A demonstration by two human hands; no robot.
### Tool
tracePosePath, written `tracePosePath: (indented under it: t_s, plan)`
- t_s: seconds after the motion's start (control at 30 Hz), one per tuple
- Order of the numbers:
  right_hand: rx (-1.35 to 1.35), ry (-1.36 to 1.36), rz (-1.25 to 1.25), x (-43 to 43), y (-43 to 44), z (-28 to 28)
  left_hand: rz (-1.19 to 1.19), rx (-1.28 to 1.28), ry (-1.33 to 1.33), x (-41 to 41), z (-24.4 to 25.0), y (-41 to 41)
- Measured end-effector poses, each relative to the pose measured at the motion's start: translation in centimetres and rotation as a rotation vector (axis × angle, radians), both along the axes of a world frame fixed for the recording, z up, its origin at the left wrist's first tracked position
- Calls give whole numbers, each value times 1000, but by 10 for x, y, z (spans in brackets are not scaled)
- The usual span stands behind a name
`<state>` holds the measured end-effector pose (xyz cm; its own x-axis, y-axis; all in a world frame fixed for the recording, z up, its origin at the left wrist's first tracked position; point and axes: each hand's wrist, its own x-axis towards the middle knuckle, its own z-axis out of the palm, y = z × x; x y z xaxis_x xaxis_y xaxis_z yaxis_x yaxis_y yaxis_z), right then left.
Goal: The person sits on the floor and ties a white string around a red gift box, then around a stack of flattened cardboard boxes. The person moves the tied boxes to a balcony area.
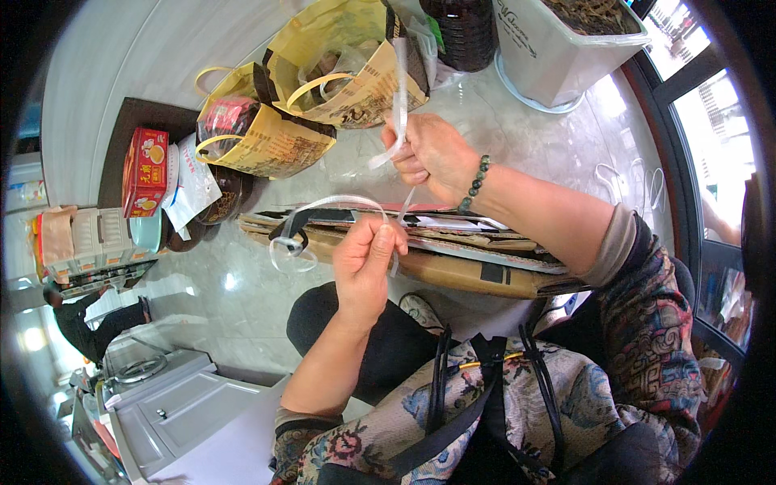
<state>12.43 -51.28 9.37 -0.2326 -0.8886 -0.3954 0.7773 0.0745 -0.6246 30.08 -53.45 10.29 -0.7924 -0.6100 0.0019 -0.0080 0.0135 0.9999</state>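
Note:
In the head view, a stack of flattened cardboard [448, 267] stands on edge on the floor between my knees. A white plastic strap [339, 199] runs over it. My left hand [367, 260] pinches the strap between thumb and fingers just above the cardboard, and a loose length curls away to the left. Farther forward, my right hand [427, 154] is closed in a fist around another length, whose flat end sticks up past the knuckles. A taut piece of strap goes down from that fist toward the stack. A dark band [291, 230] lies at the stack's left end.
Two yellow shopping bags [285, 142] stand at the wall, near a red box [146, 173]. A white planter [564, 54] and a dark bottle [461, 33] are at the top. Grey cabinets [188, 418] sit lower left. Another person [91, 327] is at far left.

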Motion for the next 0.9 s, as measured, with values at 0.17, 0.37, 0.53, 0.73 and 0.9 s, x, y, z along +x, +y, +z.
tracePosePath:
  t_s: [0.17,0.37,0.53,0.73,0.9]
  plan:
    - [156,73,8,-2,-9,9,-18,240,160,-5,16,9]
    - [16,154,231,-11,-12,9,-61,388,302,0,25,11]
    - [200,429,103,-4,-34,-35,-77,287,89,8,5,5]
    - [135,1063,85,1,-55,-93,-40,374,122,4,3,7]
    - [278,432,232,-12,-41,-56,51,546,229,8,-1,2]
